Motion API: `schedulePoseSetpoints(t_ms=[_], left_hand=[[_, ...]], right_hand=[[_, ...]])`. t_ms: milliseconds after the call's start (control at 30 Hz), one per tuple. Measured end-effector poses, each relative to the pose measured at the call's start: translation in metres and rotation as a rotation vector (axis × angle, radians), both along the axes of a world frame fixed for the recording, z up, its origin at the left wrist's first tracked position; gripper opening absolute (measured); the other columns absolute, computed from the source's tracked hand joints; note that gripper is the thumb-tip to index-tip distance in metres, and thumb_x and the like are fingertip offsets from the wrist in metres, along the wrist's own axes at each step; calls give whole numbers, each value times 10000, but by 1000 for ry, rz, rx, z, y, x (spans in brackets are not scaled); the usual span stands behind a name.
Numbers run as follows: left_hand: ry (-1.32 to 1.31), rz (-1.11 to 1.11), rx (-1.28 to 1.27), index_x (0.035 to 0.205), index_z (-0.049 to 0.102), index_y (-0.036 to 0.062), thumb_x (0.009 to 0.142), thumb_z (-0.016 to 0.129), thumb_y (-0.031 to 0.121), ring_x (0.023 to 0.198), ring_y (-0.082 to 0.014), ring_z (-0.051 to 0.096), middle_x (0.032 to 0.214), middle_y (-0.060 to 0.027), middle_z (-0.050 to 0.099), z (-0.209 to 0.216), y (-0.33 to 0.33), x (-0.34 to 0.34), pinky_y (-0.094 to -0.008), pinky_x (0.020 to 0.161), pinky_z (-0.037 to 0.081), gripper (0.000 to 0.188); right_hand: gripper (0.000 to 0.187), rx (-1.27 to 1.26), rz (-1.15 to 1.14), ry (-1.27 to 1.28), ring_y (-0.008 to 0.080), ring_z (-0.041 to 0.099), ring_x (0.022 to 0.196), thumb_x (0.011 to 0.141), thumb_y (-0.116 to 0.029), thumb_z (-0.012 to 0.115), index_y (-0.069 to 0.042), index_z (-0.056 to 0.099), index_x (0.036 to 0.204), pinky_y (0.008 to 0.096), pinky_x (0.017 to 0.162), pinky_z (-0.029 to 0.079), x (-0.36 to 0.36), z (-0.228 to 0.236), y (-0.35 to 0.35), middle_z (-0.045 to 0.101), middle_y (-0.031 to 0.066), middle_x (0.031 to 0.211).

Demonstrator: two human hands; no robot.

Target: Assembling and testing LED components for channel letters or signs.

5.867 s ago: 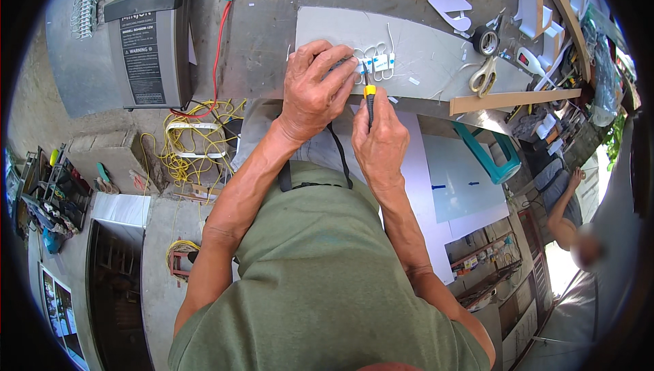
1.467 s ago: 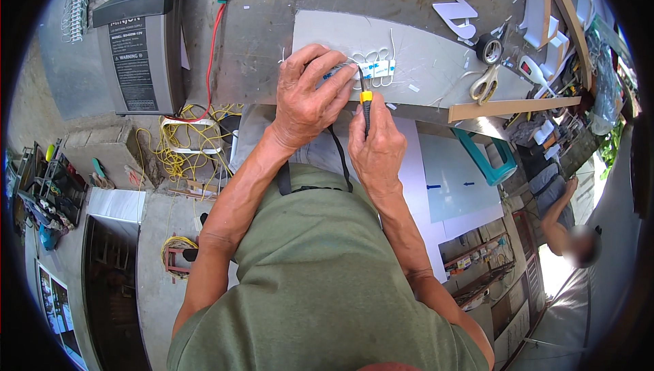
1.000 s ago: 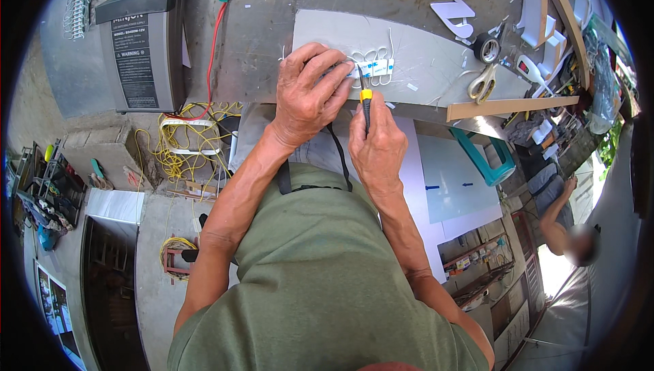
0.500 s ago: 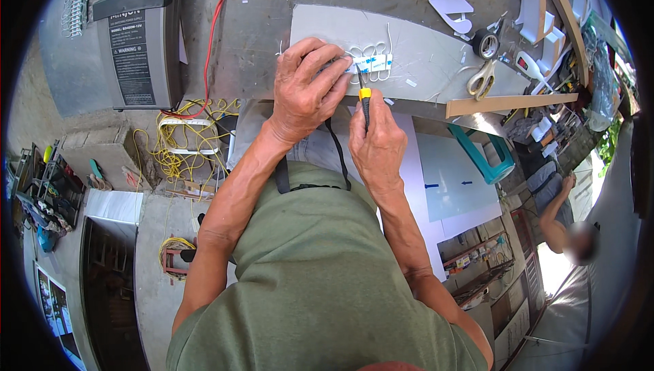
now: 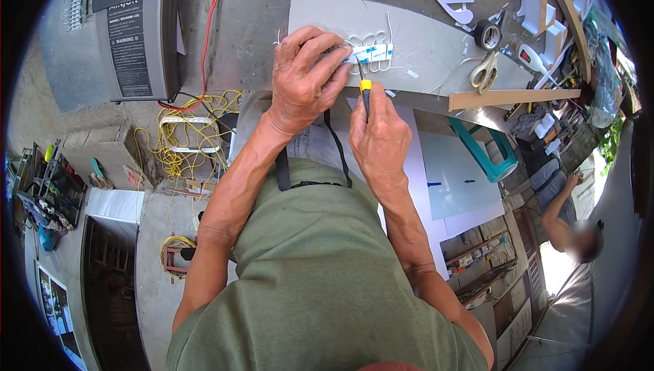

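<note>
A white strip with blue print and white wire loops along both edges [image 5: 379,53] lies on a pale flat sheet [image 5: 320,11] at the bench's near edge. My left hand [image 5: 306,75] is closed over the strip's left end, its fingers bent and pressed together; they hide that end. In my right hand [image 5: 381,138] is a yellow and black utility knife [image 5: 366,87], gripped like a pen. The knife's thin blade points away from me and its tip meets the strip, close beside my left fingertips. Whether the blade has cut in, I cannot tell.
Right of the sheet lie scissors [image 5: 484,73], a black tape roll [image 5: 486,35], a white-handled tool [image 5: 532,58] and a brown strip [image 5: 511,99]. A grey power supply box [image 5: 138,44] with a red cable [image 5: 208,44] stands left. A teal stool [image 5: 482,150] is below; another person [image 5: 562,211] sits far right.
The bench and its things sit slightly higher in the picture. Both hands keep their grips; the knife tip stays at the strip near my left fingertips.
</note>
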State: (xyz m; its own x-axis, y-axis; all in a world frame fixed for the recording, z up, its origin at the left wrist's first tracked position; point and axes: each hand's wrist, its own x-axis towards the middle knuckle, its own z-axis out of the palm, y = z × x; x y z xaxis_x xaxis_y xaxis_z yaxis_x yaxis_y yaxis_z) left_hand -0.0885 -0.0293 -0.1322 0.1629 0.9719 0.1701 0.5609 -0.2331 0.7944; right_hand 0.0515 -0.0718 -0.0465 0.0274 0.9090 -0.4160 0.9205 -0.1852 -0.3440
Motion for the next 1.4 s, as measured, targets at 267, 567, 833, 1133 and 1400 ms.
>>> schedulePoseSetpoints(t_ms=[267, 567, 833, 1133, 1400], left_hand=[[2, 1, 8, 1062, 772, 103, 713, 857, 58, 1130, -268, 591, 1109, -20, 691, 0, 1, 0, -389, 965, 477, 362], [8, 4, 12, 1064, 768, 104, 719, 859, 65, 1132, -266, 590, 1111, -19, 691, -1, 0, -1, -385, 969, 472, 359], [-51, -14, -3, 1048, 743, 71, 701, 860, 37, 1132, -269, 593, 1120, -31, 694, -2, 3, -6, -388, 972, 475, 368], [-84, -36, -16, 1053, 743, 69, 702, 837, 2, 1129, -273, 599, 1143, -38, 692, -2, 2, -9, -390, 970, 479, 370], [-90, -27, -31, 1053, 745, 70, 701, 841, 4, 1134, -273, 596, 1139, -36, 694, -1, 3, -8, -387, 976, 481, 371]], right_hand=[[399, 18, -4, -5, 322, 669, 562, 933, -103, 683, 50, 532, 1269, 408, 475, 519, 3, -2, -7, 640, 156, 799], [385, 7, -39, 63, 365, 673, 604, 936, -98, 672, 40, 551, 1275, 440, 518, 530, 7, 0, -9, 662, 179, 819], [311, -4, -157, 213, 369, 699, 654, 956, -55, 656, 44, 568, 1238, 436, 555, 531, 8, 6, -2, 698, 229, 853], [275, 13, -166, 232, 369, 692, 651, 978, -74, 644, 40, 571, 1216, 439, 557, 523, 3, -7, 9, 690, 223, 838], [299, 6, -140, 229, 375, 702, 676, 959, -61, 661, 52, 576, 1223, 431, 578, 544, 2, -11, 11, 701, 227, 868]])
